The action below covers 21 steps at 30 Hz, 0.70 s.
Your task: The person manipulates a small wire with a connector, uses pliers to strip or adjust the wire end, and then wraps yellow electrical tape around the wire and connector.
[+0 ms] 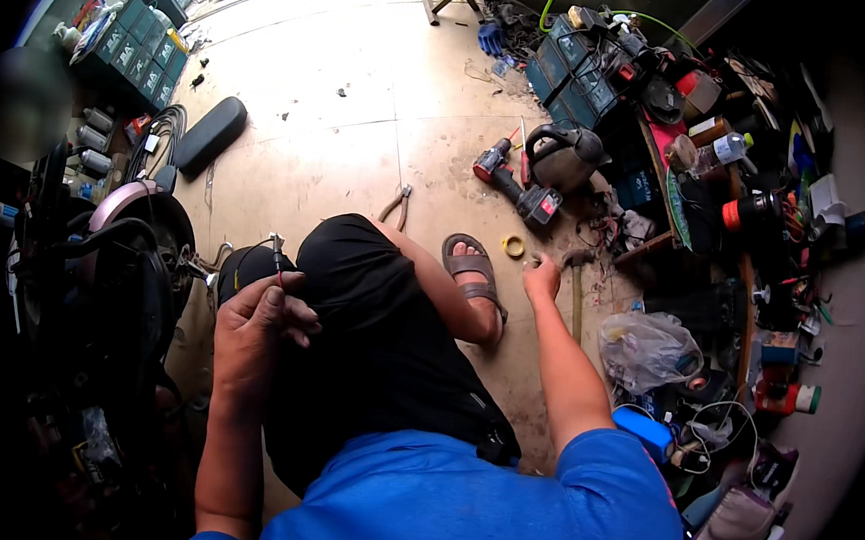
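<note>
My left hand (259,318) is raised over my left knee, thumb and forefinger pinching a thin wire (279,258) with a small pale connector at its upper end. The wire's lower part is hidden by the fingers. On the right, my right hand (542,278) is down near the floor beside my sandal, its fingers curled together. Whether something small is between them I cannot make out. Just beyond that hand lies a yellow tape roll (513,246). A hammer (578,262) with a long handle rests to the hand's right.
Pliers (397,203), a cordless drill (518,190) and a kettle (564,155) are on the floor ahead. A dark motorbike (145,220) stands close on my left. Cluttered shelving (673,202) and a plastic bag (648,350) line the right. A black seat (213,136) lies far left.
</note>
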Available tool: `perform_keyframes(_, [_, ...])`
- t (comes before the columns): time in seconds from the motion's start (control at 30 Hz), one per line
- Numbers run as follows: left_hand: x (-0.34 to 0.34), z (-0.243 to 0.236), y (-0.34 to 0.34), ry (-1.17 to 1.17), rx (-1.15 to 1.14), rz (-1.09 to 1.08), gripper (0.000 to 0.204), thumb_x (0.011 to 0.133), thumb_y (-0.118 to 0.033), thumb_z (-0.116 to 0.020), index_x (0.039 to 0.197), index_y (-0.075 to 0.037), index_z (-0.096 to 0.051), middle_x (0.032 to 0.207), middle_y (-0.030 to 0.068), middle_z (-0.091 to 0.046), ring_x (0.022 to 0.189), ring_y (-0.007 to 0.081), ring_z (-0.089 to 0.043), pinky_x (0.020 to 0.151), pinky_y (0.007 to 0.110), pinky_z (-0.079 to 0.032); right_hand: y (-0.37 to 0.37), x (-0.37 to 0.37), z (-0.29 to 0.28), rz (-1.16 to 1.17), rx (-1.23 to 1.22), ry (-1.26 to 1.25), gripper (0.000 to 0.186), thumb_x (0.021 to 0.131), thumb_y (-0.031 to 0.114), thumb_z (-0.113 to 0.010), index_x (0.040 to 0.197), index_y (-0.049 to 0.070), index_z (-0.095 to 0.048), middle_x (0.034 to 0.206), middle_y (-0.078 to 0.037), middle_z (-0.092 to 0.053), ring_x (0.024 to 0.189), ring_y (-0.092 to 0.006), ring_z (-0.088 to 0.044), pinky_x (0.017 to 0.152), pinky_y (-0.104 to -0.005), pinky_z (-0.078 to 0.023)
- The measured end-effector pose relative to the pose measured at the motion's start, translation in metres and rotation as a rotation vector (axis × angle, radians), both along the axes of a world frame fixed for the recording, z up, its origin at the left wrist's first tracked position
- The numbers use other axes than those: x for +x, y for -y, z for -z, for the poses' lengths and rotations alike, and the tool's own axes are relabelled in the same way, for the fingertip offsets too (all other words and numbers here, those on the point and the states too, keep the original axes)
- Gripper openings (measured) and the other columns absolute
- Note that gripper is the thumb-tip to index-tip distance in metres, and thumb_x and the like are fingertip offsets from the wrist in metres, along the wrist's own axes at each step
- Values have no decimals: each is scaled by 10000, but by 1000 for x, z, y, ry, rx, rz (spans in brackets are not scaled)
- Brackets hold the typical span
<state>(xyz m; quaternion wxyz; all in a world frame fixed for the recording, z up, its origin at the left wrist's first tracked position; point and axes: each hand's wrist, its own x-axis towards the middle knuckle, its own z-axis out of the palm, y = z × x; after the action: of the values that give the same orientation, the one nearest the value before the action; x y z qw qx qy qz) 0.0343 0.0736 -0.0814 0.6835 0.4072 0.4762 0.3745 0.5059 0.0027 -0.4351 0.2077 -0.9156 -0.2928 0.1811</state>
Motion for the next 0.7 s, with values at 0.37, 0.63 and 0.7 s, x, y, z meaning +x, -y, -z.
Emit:
perform_keyframes(0.37, [-5,-12,2,95,-88,32,366,1056,-132,-614,1372,52,-611,1050,156,-752,944,226,-741,798,300,-586,-30,30,102,-287,-305,123,262,769,121,-813,1024,63,-804,1070,-222,-762,1046,-402,-730,917,-490,-584])
perform_keyframes(0.63, [-8,-10,16,104,-111,-12,338,1039,-124,-641,1337,37,-636,1040,114,-744,972,208,-727,836,305,-578,-37,-12,58,-279,-293,183,212,865,199,-768,1013,51,-799,1048,-219,-769,991,-408,-745,881,-480,-595])
perform_keyframes(0.7, [-8,-7,15,141,-147,-17,331,1034,-122,-647,1327,32,-642,1044,113,-744,981,212,-727,848,307,-577,-45,-18,41,-185,-52,106,247,904,231,-764,1051,32,-774,1026,-193,-777,922,-360,-755,843,-449,-604])
